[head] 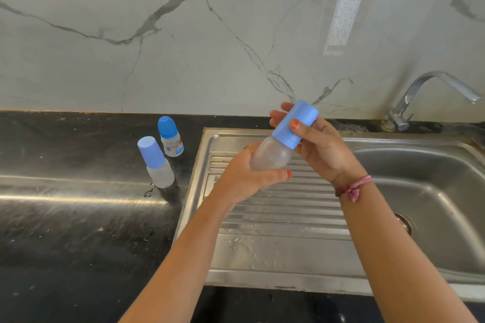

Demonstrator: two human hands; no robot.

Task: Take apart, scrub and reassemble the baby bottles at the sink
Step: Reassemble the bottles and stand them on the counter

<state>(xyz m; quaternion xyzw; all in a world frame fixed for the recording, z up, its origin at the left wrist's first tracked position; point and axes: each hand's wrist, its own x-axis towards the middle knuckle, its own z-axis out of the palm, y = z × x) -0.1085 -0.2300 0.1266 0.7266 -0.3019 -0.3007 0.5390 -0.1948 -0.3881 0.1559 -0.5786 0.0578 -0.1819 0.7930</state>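
A clear baby bottle [271, 156] with a light blue cap [296, 123] is held tilted above the sink's ribbed drainboard [275, 220]. My left hand [246, 176] grips the clear body from below. My right hand [319, 143] wraps its fingers and thumb round the blue cap. On the black counter to the left stand two more bottles: one with a light blue cap [156, 162] and a smaller one with a darker blue cap and a printed label [170, 136].
The steel sink basin [420, 204] with its drain lies at the right, and a chrome tap [430, 94] rises behind it. A marble-patterned wall backs the wet black counter [78, 217]. Water drops lie by the nearer bottle.
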